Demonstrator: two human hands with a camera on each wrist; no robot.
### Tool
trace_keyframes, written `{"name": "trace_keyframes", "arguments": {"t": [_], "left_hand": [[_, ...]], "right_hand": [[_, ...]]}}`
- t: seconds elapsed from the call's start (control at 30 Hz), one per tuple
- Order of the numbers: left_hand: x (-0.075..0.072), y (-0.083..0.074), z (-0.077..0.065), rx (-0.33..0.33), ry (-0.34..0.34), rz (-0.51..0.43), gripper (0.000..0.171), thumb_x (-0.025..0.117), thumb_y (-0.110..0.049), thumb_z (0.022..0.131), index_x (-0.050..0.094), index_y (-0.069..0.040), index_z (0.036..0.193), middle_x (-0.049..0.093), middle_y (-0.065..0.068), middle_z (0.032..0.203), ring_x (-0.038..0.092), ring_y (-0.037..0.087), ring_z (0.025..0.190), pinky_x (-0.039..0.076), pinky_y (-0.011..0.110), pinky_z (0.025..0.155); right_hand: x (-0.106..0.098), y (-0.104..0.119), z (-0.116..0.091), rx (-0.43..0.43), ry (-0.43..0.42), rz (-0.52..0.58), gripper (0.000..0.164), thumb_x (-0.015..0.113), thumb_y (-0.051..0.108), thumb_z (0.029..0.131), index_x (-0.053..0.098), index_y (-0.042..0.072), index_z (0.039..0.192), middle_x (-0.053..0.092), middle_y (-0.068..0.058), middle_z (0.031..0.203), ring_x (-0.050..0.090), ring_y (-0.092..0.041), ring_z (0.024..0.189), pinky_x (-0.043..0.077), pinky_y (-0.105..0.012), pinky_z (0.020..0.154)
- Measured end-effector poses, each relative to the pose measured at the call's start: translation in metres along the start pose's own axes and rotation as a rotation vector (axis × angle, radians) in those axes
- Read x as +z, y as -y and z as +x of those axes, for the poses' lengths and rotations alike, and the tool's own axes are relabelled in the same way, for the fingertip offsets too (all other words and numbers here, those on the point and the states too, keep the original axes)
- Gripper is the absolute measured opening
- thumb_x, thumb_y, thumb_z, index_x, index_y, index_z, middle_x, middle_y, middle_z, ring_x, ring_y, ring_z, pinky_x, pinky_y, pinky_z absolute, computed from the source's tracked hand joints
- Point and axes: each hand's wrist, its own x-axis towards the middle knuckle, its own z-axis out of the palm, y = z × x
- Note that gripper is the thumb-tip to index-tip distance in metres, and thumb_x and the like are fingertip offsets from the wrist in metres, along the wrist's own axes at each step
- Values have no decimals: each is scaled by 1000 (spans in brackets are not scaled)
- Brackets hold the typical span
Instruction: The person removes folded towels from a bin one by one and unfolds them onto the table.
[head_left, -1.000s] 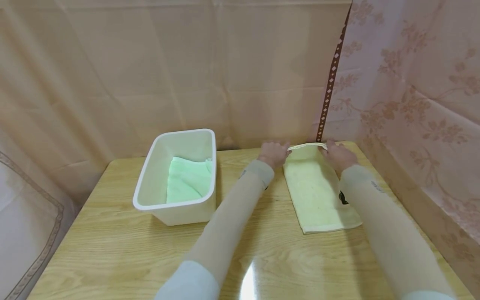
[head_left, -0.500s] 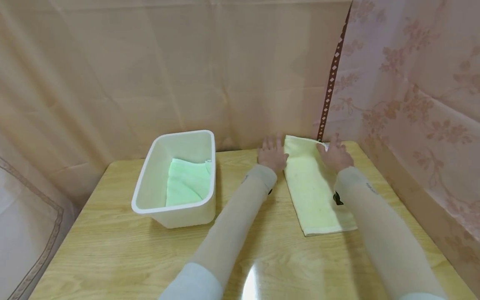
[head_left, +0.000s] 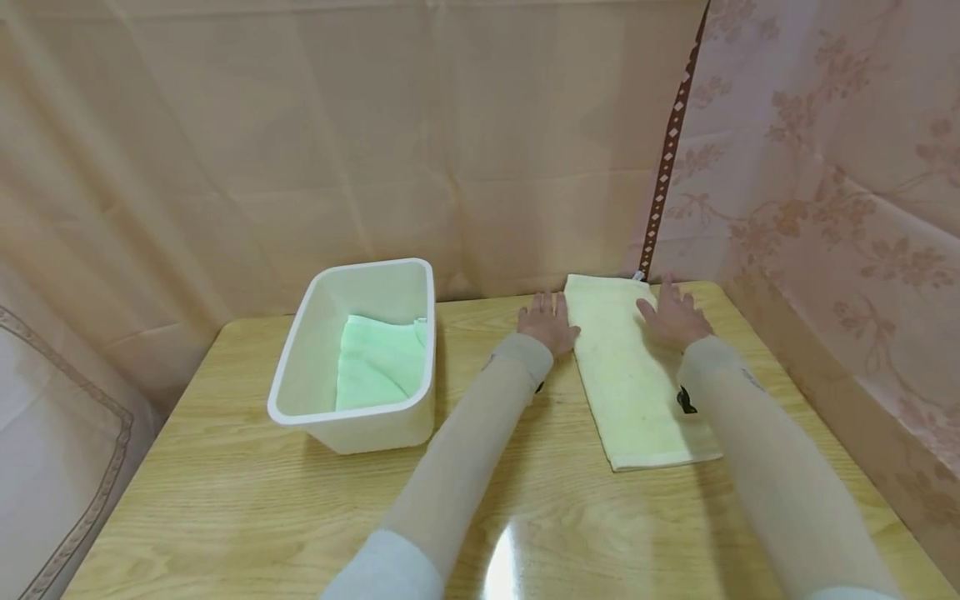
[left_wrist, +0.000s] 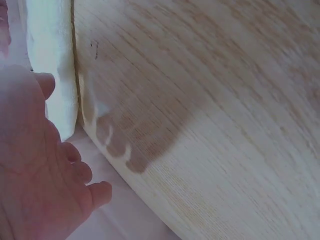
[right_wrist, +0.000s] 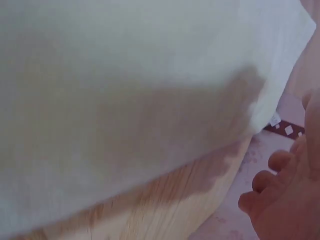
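Observation:
A pale yellow towel (head_left: 626, 375) lies flat and folded lengthwise on the right side of the table, its far end at the back edge. My left hand (head_left: 549, 323) is beside its far left edge with fingers spread; in the left wrist view that hand (left_wrist: 45, 160) hovers over the wood, casting a shadow. My right hand (head_left: 677, 317) is over the towel's far right edge, fingers extended and spread. The right wrist view shows this hand (right_wrist: 287, 185) off the cloth, holding nothing. A small white tag (head_left: 638, 276) sticks out at the towel's far corner.
A white plastic bin (head_left: 367, 433) stands left of the arms on the wooden table (head_left: 225, 500). Inside it lies a mint-green towel (head_left: 378, 362). Beige curtain (head_left: 337, 150) hangs behind the table, with floral cloth (head_left: 847, 200) along the right.
Both hands have let go of the towel's far end, which they were pinching and raising. That end has dropped down flat, and the fingers have straightened and spread.

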Motion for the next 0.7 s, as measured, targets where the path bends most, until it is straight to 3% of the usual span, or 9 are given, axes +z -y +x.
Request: {"name": "trace_keyframes", "arguments": {"t": [0.17,0.27,0.37,0.47,0.57,0.7], "left_hand": [[-2,-9,-18,106,-75,-38,72,26,-53,108,8,-12,164,12,9,170,9,23,155,20,41,121],[-3,-22,-35,226,-91,-51,72,23,-52,109,10,-7,163,15,12,169,11,25,155,19,39,122],[1,-42,-61,355,-52,-38,73,21,-54,109,10,-6,163,13,12,169,9,25,155,15,36,123],[12,-64,-92,477,22,42,76,19,-59,107,8,-10,164,8,7,170,4,20,156,11,32,123],[26,-82,-117,557,95,168,80,15,-68,102,2,-19,165,1,-3,170,-3,11,154,7,28,122],[40,-99,-135,601,106,295,85,13,-76,97,-1,-26,164,-3,-12,169,-8,5,153,5,25,121]], "right_hand": [[-10,-15,0,-76,78,-68,90,17,59,106,-5,-12,155,-9,-40,158,-19,-62,141,-6,-74,110],[-13,-27,0,-108,93,-122,92,18,62,106,2,-15,155,-8,-43,157,-22,-64,139,-8,-75,109],[-10,-39,-3,-127,136,-208,95,20,66,104,6,-13,156,-8,-41,158,-20,-62,141,-10,-75,108],[-6,-48,-7,-135,189,-285,98,20,70,102,7,-10,157,-9,-39,159,-18,-60,142,-13,-75,107],[-3,-51,-12,-130,215,-300,100,18,73,101,5,-7,158,-11,-35,161,-19,-57,144,-15,-74,107],[-2,-49,-15,-155,215,-292,96,17,71,102,4,-5,159,-10,-33,162,-20,-55,145,-17,-73,106]]}}
